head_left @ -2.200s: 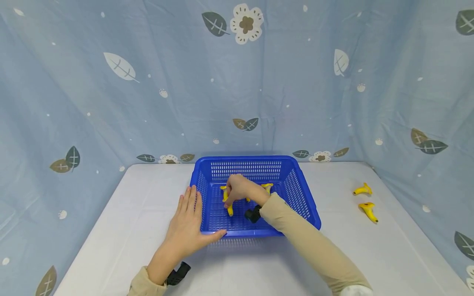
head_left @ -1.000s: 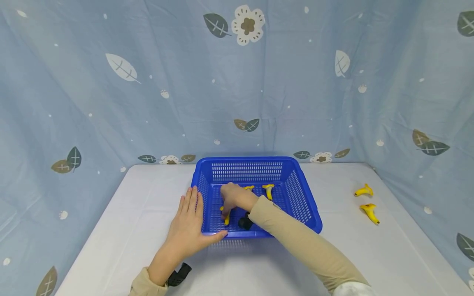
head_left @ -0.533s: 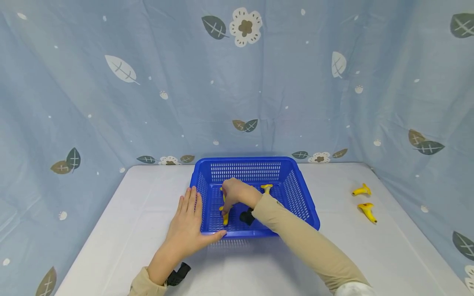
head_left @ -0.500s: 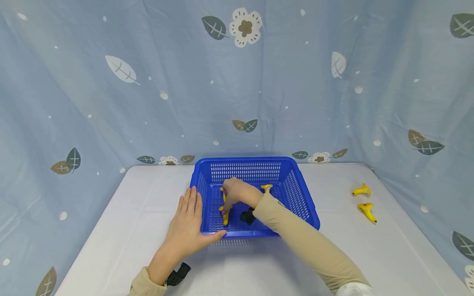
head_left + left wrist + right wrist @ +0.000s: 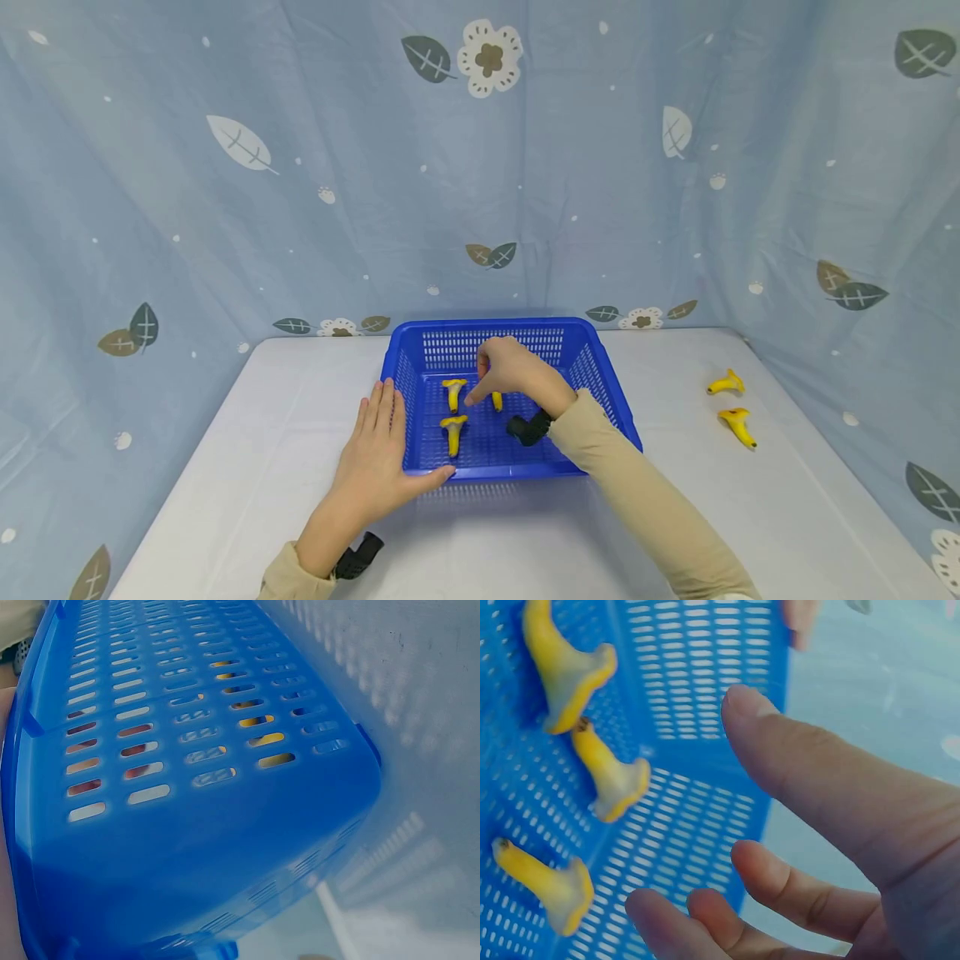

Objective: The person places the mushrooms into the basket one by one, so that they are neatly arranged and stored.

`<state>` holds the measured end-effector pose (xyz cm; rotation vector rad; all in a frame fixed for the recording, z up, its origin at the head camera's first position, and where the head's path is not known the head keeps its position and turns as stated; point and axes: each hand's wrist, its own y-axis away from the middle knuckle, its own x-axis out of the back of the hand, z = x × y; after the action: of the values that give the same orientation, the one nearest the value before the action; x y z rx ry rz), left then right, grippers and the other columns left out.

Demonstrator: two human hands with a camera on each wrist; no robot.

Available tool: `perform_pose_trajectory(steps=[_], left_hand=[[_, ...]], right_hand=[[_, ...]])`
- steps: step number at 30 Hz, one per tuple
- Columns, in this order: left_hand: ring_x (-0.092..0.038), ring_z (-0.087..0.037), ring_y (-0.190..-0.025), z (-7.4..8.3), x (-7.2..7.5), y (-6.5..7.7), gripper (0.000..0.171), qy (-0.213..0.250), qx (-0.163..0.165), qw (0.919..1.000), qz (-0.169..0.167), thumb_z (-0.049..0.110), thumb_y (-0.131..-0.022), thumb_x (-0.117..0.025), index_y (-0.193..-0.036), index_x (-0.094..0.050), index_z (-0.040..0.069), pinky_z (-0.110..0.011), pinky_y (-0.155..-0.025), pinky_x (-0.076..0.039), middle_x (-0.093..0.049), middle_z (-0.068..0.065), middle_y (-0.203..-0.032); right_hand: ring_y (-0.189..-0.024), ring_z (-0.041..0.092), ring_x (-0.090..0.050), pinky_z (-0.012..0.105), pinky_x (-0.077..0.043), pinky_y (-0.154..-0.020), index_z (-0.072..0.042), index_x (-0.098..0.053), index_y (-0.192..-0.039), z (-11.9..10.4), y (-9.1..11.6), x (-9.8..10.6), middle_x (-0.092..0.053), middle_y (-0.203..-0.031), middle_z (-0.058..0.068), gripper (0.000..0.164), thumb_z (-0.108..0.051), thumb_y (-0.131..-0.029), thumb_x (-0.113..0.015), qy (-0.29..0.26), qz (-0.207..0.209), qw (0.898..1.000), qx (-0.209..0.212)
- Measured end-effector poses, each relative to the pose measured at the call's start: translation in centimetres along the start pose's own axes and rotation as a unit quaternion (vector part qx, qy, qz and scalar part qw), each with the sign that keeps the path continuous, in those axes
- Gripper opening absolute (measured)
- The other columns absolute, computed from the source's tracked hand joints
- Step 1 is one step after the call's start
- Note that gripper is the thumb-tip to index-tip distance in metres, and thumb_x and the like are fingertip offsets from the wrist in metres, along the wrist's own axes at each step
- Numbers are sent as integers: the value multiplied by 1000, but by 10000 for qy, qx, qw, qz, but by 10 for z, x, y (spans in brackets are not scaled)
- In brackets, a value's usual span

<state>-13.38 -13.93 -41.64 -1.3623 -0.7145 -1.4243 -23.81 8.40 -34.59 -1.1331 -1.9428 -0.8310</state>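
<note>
Backdrop: blue leaf-print cloth (image 5: 337,167); before it a white table (image 5: 225,467) bearing one blue basket (image 5: 487,324), my landmark throughout.

Item, nearest: left hand (image 5: 371,471), fingers straight along the basket's left rim, thumb laid on its front rim, grasping nothing.

Item: front-left mushroom (image 5: 453,435), yellow, inside the basket, stem toward the person.

Item: middle mushroom (image 5: 497,402), inside the basket, right of the left-side pair.

Item: back-left mushroom (image 5: 453,395), inside the basket, same lie as the front one.

Item: right hand (image 5: 517,368), over the basket, thumb and fingers parted, nothing between.

Item, aside: nearer loose mushroom (image 5: 738,425) and farther loose mushroom (image 5: 723,384), well right of the basket.

Governing relation, I judge: the middle mushroom lies just under the right hand, the closer hand; its long axis runs front to back of the basket.

On my remote feed, the head view loses its cap (the hand covers it); the right wrist view shows three caps, untouched. Left wrist: slotted basket wall, yellow behind.
</note>
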Motion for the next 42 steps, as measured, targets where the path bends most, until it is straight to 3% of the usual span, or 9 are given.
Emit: perform_pose_trajectory(steps=[11,18,26,31,36,42], left_hand=[[0,-40,-150,1,-3,1,130,56,52,10000,16,87,-74,-51,-151,-21,-13,-53,-121,-9,-8,-30,-161],[2,-39,-150,0,-4,1,130,74,26,10000,55,87,-74,-52,-151,-20,-13,-52,-121,-9,-8,-30,-161],[-2,-40,-150,1,-5,0,130,53,-6,10000,66,87,-74,-51,-151,-21,-13,-52,-121,-10,-8,-30,-161],[-1,-40,-150,1,-4,-1,130,73,-12,10000,64,87,-74,-51,-151,-21,-13,-52,-121,-10,-8,-30,-161],[1,-39,-150,1,-3,-1,131,65,21,10000,18,87,-74,-52,-151,-20,-13,-52,-121,-9,-7,-30,-161],[-3,-41,-150,0,-1,-1,130,33,24,10000,48,87,-74,-52,-151,-21,-13,-53,-121,-11,-8,-30,-161]], right_hand=[[-66,18,-52,30,-45,-59,-10,-61,-80,18,38,20,-58,-75,2,37,-32,-73,-89,-558,925,9941,79],[-67,18,-53,33,-47,-60,-11,-61,-81,33,71,26,-59,-74,1,31,-24,-75,-88,-1011,1876,9763,373],[-75,17,-59,35,-51,-68,-12,-63,-85,50,106,35,-62,-81,1,26,-24,-79,-85,-1115,2679,9553,561],[-76,17,-59,31,-52,-70,-10,-65,-85,68,122,41,-63,-82,2,22,-21,-81,-84,-1145,3256,9370,548],[-67,15,-62,22,-53,-64,-4,-66,-86,89,134,50,-64,-79,4,17,-12,-85,-80,-1500,3719,9133,715],[-62,12,-61,18,-52,-58,1,-66,-90,118,147,64,-65,-82,-3,15,-11,-88,-76,-1878,4267,8837,423]])
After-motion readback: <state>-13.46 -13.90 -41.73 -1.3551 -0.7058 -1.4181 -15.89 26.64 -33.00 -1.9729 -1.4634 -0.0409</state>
